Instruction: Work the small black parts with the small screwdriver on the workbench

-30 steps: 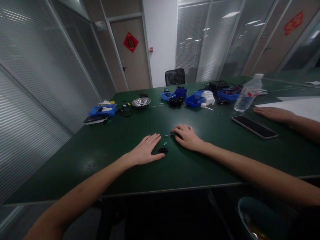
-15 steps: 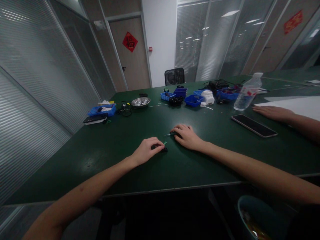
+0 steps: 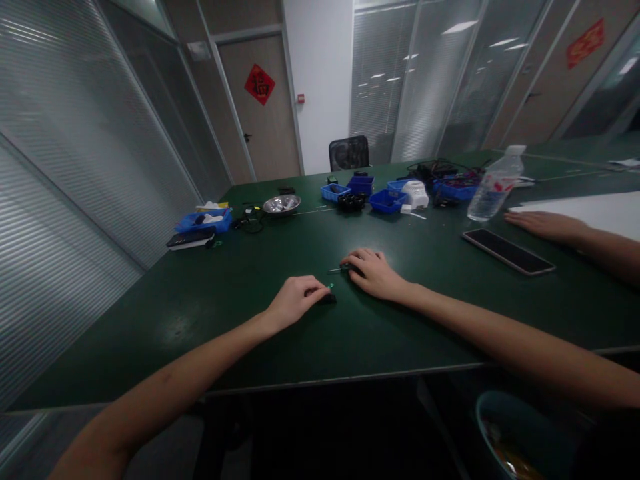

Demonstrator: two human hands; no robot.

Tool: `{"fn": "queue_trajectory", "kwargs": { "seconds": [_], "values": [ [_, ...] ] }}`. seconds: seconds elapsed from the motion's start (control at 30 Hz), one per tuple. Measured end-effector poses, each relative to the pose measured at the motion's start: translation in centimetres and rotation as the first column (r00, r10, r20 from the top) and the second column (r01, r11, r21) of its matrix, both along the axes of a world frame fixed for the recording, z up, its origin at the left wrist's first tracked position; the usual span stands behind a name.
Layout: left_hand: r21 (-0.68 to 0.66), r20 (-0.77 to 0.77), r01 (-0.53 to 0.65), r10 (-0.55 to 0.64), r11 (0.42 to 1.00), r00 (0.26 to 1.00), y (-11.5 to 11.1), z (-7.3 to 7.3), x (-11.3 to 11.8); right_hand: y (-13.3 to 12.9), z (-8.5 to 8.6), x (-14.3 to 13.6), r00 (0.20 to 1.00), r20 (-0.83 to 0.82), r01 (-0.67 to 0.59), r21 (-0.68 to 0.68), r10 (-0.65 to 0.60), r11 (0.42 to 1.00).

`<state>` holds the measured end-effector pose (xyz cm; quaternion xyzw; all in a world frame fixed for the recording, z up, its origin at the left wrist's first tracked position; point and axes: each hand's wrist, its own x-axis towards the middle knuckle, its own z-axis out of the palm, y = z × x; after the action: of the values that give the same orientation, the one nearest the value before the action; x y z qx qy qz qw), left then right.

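My left hand (image 3: 297,299) is closed in a pinch at the middle of the green table. A small green piece (image 3: 331,286) pokes out at its fingertips; its kind is too small to make out. Right under those fingers a small black part (image 3: 328,299) lies on the tabletop, partly covered by the hand. My right hand (image 3: 373,273) rests on the table to the right, fingers curled round a screwdriver (image 3: 335,271). Its thin metal shaft points left, and the handle is mostly hidden in the hand.
Another person's hand (image 3: 547,227) lies flat at the right, by a phone (image 3: 509,252) and a water bottle (image 3: 497,187). Farther back stand a metal bowl (image 3: 281,205), several blue trays (image 3: 387,201) and cables. A blue tray (image 3: 203,222) sits on the left. Below the edge is a bin (image 3: 483,407).
My left hand has shifted very slightly, with the green piece still at its fingertips. The right hand and the screwdriver stay where they were.
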<state>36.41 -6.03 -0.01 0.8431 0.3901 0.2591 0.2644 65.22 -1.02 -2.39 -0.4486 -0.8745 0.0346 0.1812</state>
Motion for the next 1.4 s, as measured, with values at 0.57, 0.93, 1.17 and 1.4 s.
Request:
{"fn": "queue_trajectory", "kwargs": {
  "seconds": [0.57,0.93,1.17,1.4],
  "values": [
    [0.309,-0.251,0.201,-0.124,0.929,0.960,-0.3,-0.2,0.4,-0.1,0.1,-0.1,1.000,-0.002,0.003,-0.005,-0.003,1.000],
    [0.271,-0.457,-0.199,0.308,0.942,0.834,7.9,-1.0,-19.5,-0.2,0.4,-0.1,1.000,0.003,0.006,-0.023,-0.006,1.000],
    [0.321,-0.558,-0.647,0.690,0.692,0.461,6.6,-0.2,-38.9,-0.2,0.5,0.0,1.000,0.010,0.003,-0.030,-0.003,1.000],
    [0.311,-0.540,-0.732,0.747,0.606,0.388,5.0,0.7,-39.1,-0.4,0.7,0.0,1.000,0.004,-0.008,-0.032,0.008,0.999]
  ]
}}
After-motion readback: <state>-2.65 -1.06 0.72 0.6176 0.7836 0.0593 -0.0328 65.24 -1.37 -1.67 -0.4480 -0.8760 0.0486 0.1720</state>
